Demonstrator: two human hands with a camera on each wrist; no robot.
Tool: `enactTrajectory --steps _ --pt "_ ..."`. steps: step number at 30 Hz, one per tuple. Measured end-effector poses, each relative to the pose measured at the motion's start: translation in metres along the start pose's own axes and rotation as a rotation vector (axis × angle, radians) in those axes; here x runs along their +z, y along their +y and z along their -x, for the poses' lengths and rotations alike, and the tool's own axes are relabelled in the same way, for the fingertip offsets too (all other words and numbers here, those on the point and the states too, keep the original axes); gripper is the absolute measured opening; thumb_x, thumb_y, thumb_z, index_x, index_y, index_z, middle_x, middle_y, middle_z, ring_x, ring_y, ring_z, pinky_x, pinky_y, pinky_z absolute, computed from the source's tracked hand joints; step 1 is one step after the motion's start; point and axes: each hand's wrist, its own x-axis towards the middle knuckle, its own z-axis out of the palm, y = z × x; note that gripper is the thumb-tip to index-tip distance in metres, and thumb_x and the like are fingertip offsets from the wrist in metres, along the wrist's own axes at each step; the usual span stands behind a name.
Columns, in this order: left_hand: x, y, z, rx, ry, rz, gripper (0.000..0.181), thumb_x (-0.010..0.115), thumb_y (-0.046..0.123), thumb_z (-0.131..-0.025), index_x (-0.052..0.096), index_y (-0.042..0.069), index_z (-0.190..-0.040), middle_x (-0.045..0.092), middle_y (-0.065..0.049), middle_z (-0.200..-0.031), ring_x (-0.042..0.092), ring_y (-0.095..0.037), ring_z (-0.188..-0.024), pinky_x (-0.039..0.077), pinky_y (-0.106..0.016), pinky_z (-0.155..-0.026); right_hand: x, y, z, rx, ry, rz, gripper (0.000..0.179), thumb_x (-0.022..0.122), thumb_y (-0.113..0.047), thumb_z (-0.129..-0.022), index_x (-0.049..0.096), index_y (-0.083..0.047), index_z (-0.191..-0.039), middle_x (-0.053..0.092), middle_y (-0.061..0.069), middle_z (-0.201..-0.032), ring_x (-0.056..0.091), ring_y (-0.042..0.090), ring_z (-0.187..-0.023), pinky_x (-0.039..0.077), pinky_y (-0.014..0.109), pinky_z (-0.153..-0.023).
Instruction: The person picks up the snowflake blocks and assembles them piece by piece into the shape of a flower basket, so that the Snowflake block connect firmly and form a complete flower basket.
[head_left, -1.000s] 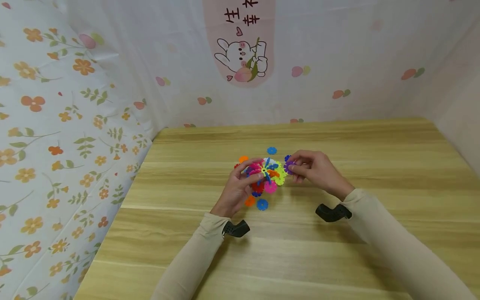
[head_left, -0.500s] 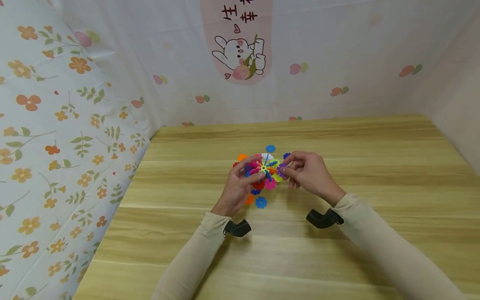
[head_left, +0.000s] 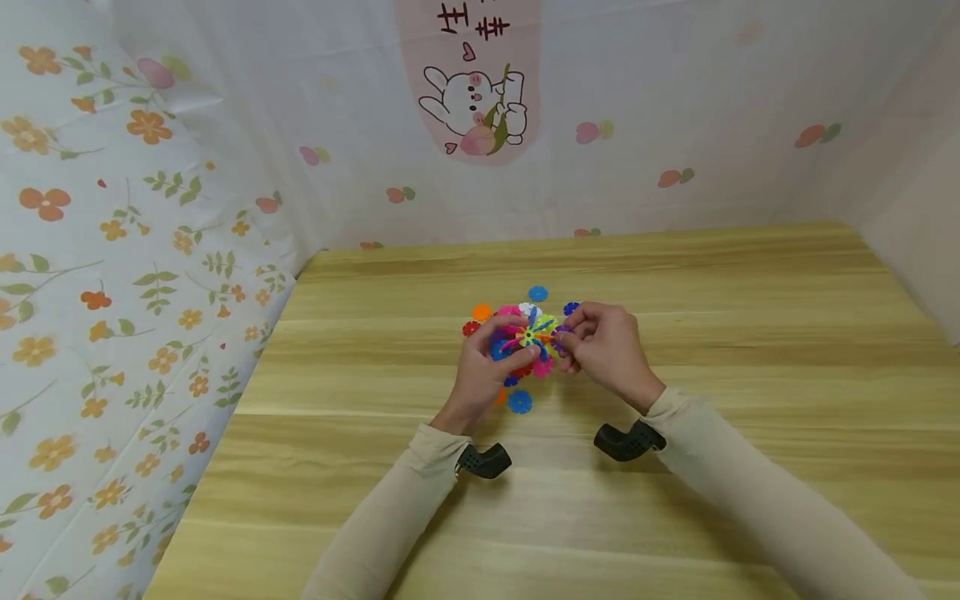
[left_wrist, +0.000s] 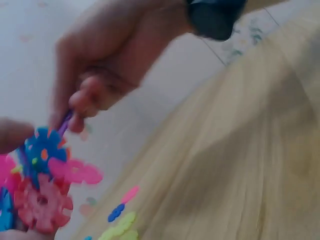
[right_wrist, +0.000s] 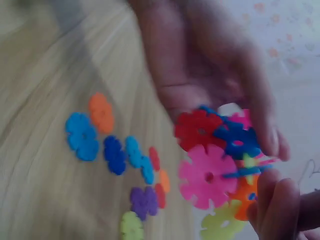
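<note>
Left hand (head_left: 483, 364) curled round a cluster of joined flower discs (head_left: 531, 336), thumb and fingers held apart by its bulk; cluster raised above the wooden table (head_left: 360, 483). Right hand (head_left: 609, 348): thumb and fingertips nearly together, pinching a purple disc (left_wrist: 65, 123) at the cluster's right side; cannot tell whether the two are joined. Lying on the wood: blue disc (head_left: 520, 402) nearer the person, second blue disc (head_left: 538, 293) beyond, orange disc (head_left: 482, 312) off left.

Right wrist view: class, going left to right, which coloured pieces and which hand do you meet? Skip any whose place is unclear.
Light blue piece, loose dark blue piece, loose purple piece, large pink piece, right hand.
</note>
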Motion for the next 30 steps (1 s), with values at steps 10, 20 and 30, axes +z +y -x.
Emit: enactTrajectory --steps 10,20,30 --pt "-0.013 0.008 -0.009 -0.046 0.085 0.128 0.039 0.067 0.006 -0.085 0.054 0.004 -0.122 0.049 -0.012 -0.123 0.055 -0.025 -0.1 0.05 -0.038 -0.084 0.0 0.012 -0.012 0.091 -0.094 -0.135 0.031 0.045 -0.026 -0.1 0.056 0.002 -0.101 0.062 0.025 -0.076 0.061 0.033 -0.056 0.052 0.045 -0.05" --pt "-0.027 0.004 -0.003 -0.121 0.18 0.338 0.037 0.061 0.003 -0.089 0.047 -0.001 -0.123 0.046 -0.012 -0.127 0.056 -0.021 -0.093 0.052 -0.033 -0.078 0.017 0.043 -0.029 -0.081 -0.312 0.73 0.024 0.072 -0.017 -0.079 0.068 0.0 -0.096 0.061 0.005 -0.076 0.055 0.018 -0.066 0.048 0.032 -0.058" --pt "-0.017 0.004 -0.004 -0.109 0.204 0.371 0.027 0.057 0.011 -0.093 0.051 -0.001 -0.117 0.047 -0.01 -0.118 0.055 -0.02 -0.09 0.052 -0.028 -0.075 0.029 0.045 -0.035 -0.164 -0.265 0.815 0.007 0.073 -0.005 -0.071 0.066 -0.007 -0.07 0.058 0.003 -0.075 0.054 0.019 -0.069 0.049 0.033 -0.059"
